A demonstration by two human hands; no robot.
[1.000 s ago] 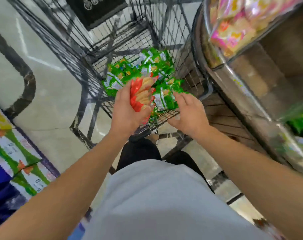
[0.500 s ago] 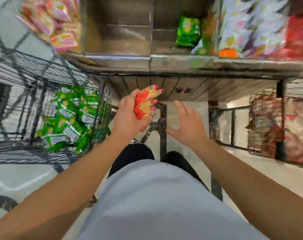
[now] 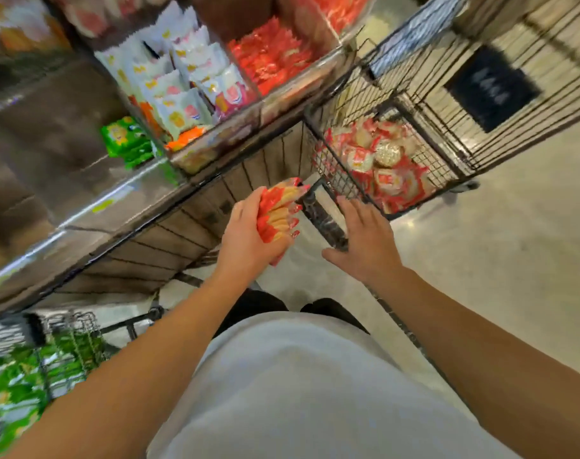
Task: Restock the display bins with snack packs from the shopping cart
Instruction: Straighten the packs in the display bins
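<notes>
A: Snack packs, the red-and-yellow crinkled foil kind, were what we had in hand, so we worked outward from the biggest thing first. The long clear-fronted display bins ran across the top left, split into compartments: white pouches with pink print in one, glossy red wrapped snacks in the next to the right, a few green packets low in the one to the left.

B: And the black wire shopping cart stood on our right, just beside the end of the bins, with red-and-white round packs heaped in its basket. A second wire cart of green packs sat at the lower left.

A: Our left hand had its fingers curled round a fanned stack of the red-and-yellow packs, below the front edge of the bins and not yet over any compartment. Our right hand was spread flat, fingers straight, holding nothing, near the cart's corner; we could not tell whether it touched the wire.

B: We judged the red compartment the likeliest match, though blur kept us from reading any label. To do it well, we thought, the stack wanted lifting clear of the front lip, the free hand steadying it from beneath, and the packs laid in together rather than dropped, since a loose fan of slick foil could slip apart.
</notes>
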